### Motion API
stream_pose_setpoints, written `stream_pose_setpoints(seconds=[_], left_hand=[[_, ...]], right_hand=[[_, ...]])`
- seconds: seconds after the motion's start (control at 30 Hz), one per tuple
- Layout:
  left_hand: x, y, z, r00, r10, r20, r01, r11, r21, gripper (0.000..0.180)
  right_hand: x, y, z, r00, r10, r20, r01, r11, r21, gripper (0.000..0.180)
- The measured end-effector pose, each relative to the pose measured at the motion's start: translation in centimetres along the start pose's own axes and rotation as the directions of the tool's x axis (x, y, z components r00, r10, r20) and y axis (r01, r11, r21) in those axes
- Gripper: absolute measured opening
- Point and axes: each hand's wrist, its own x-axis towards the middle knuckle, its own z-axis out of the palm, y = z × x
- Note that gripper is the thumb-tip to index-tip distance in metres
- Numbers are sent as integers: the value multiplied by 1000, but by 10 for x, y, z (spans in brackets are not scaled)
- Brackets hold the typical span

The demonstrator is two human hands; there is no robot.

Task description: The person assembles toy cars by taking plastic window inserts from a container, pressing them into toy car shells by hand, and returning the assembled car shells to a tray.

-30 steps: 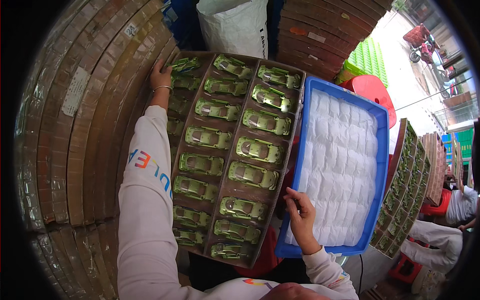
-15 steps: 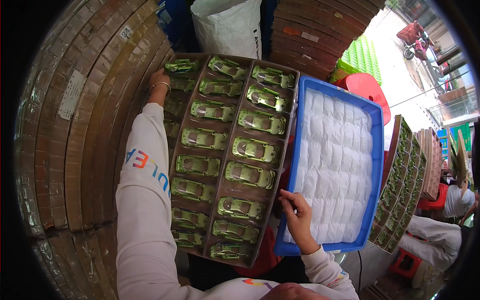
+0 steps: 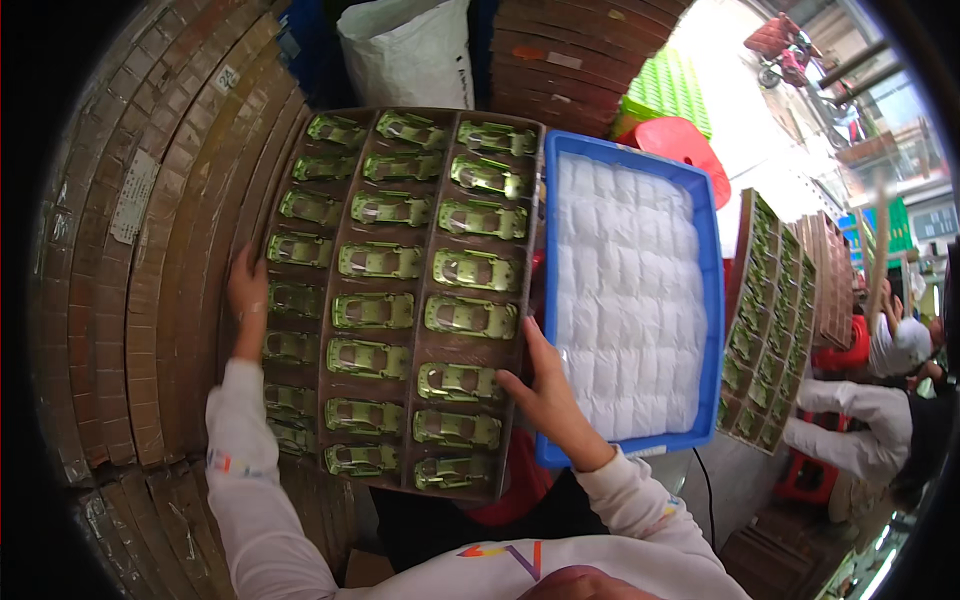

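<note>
A brown divided tray [image 3: 480,352] holds three columns of green toy car bodies [image 3: 473,269]. My left hand [image 3: 247,290] grips the tray's left side about halfway along, its fingertips partly hidden by the edge. At the right side, my right hand [image 3: 550,390] clasps the rim, with the thumb over the top near a car body and the other fingers along the outer wall. Just right of the tray stands a blue plastic crate [image 3: 716,300] filled with rows of white wrapped packets [image 3: 630,290].
Stacked brown trays [image 3: 160,250] rise close on the left, and more stacks [image 3: 570,60] stand behind. A white sack [image 3: 405,55] is at the back. Beyond the crate are a red stool [image 3: 680,150], another tray of green parts [image 3: 765,330] and a seated person [image 3: 850,420].
My left hand has come back from the tray's far left corner to the middle of its left side. My right hand has moved from beside the crate onto the tray's right rim.
</note>
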Motion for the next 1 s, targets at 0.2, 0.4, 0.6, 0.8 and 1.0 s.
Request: stream_pose_setpoints(seconds=[0.2, 0.4, 0.6, 0.8, 1.0], left_hand=[[-147, -61, -60, 942, -315, 117, 330, 930, -159, 47], [-180, -70, -80, 907, -398, 138, 376, 913, 161, 46], [-184, -13, -82, 871, -440, 217, 336, 857, 390, 35], [-205, -79, -91, 957, -289, 22, 267, 907, 325, 27], [-216, -82, -102, 901, -383, 201, 319, 902, 290, 23]], right_hand=[[-22, 47, 48, 944, 327, 48, -301, 790, 534, 74], [-32, 68, 78, 963, 169, -211, -124, 970, 211, 55], [-38, 54, 59, 927, 196, -319, -212, 977, -16, 43], [-59, 20, 48, 954, 90, -287, -67, 994, 88, 48], [-71, 24, 17, 948, 115, -296, -10, 942, 334, 65]])
